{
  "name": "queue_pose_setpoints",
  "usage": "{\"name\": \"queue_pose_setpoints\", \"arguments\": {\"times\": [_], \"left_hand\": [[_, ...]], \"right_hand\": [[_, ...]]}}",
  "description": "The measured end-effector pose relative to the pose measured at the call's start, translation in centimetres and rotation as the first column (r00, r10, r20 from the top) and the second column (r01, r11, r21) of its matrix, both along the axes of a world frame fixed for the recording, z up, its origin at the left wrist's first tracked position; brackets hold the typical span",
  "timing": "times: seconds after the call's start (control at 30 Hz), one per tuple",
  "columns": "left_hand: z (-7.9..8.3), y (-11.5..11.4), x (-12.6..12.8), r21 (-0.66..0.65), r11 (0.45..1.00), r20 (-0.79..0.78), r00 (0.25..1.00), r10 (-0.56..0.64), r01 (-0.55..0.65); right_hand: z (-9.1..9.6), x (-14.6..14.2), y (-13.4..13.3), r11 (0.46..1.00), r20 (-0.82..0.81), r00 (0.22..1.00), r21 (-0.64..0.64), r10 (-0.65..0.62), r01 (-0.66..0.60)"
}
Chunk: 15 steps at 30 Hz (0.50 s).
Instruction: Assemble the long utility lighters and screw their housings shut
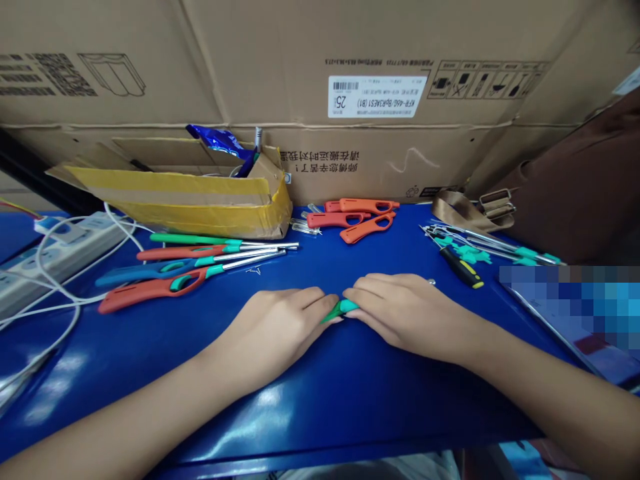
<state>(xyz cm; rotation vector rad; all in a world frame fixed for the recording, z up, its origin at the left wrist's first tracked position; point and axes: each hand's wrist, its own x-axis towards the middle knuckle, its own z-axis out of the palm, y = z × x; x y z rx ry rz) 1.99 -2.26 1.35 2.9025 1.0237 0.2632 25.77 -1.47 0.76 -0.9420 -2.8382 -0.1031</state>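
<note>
My left hand (283, 323) is closed around a green long-reach lighter (330, 313); most of its body is hidden under the fingers. Pinched in my right hand (410, 310) is the lighter's teal collar (349, 305), close against the green part. Both hands meet just above the blue table (320, 413). To the left lie several finished-looking lighters with metal tubes, among them a red one (150, 291) and a blue one (150, 270). Orange lighter handles (367, 229) without tubes are heaped beyond my hands.
A yellow-taped cardboard box (185, 203) stands at the back left, near a white power strip (60, 260) with loose cables. Metal tubes with teal fittings (473, 253) and a black-yellow screwdriver (460, 267) lie right. A large carton (270, 80) walls the back.
</note>
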Motion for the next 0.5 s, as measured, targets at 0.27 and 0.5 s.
{"name": "queue_pose_setpoints", "arguments": {"times": [0.27, 0.5], "left_hand": [[0.03, -0.17, -0.20, -0.019, 1.000, 0.020, 1.000, 0.020, -0.020], [-0.32, -0.38, 0.12, 0.036, 0.999, -0.022, 1.000, 0.010, -0.009]], "right_hand": [[-0.27, 0.71, 0.42, 0.995, -0.107, 0.991, 0.057, 0.085, -0.079], [0.04, 0.19, 0.19, 0.999, 0.005, 0.999, -0.018, 0.037, -0.037]]}}
